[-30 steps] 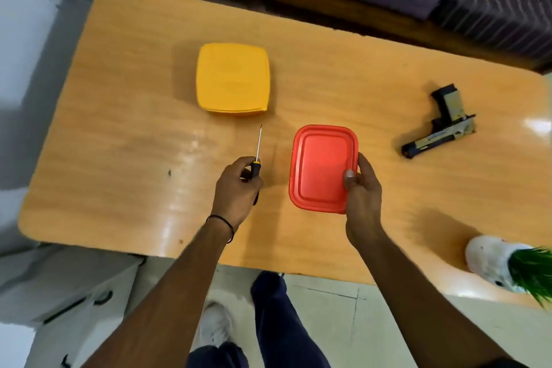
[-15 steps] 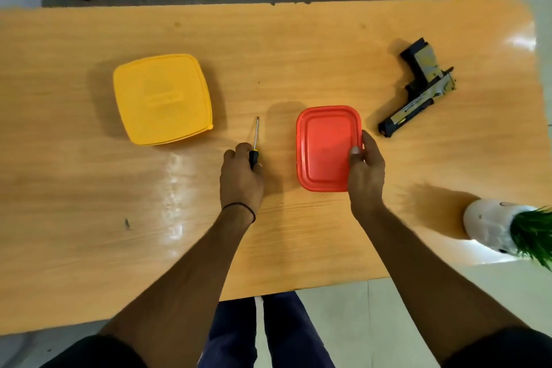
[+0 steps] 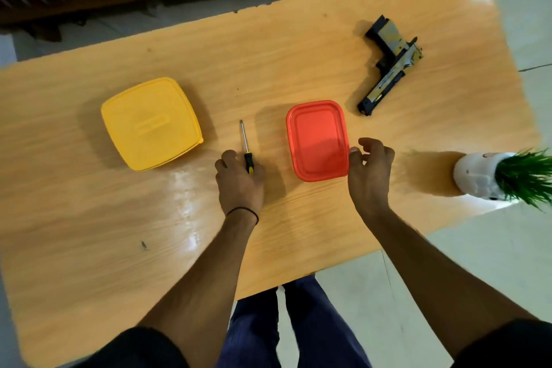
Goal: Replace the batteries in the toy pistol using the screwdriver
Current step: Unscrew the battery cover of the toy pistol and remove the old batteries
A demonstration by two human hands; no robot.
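Wooden table (image 3: 298,39) looks like prep time: left hand (image 3: 240,181) pinches the flat-lying screwdriver (image 3: 245,143) by its handle, right hand (image 3: 370,167) hangs loosely curled, empty, beside the red box (image 3: 318,140), toy pistol (image 3: 391,66) waits untouched far right.

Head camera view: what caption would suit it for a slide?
Left hand holds the screwdriver on the wooden table, right hand beside a red container, toy pistol lying untouched beyond.
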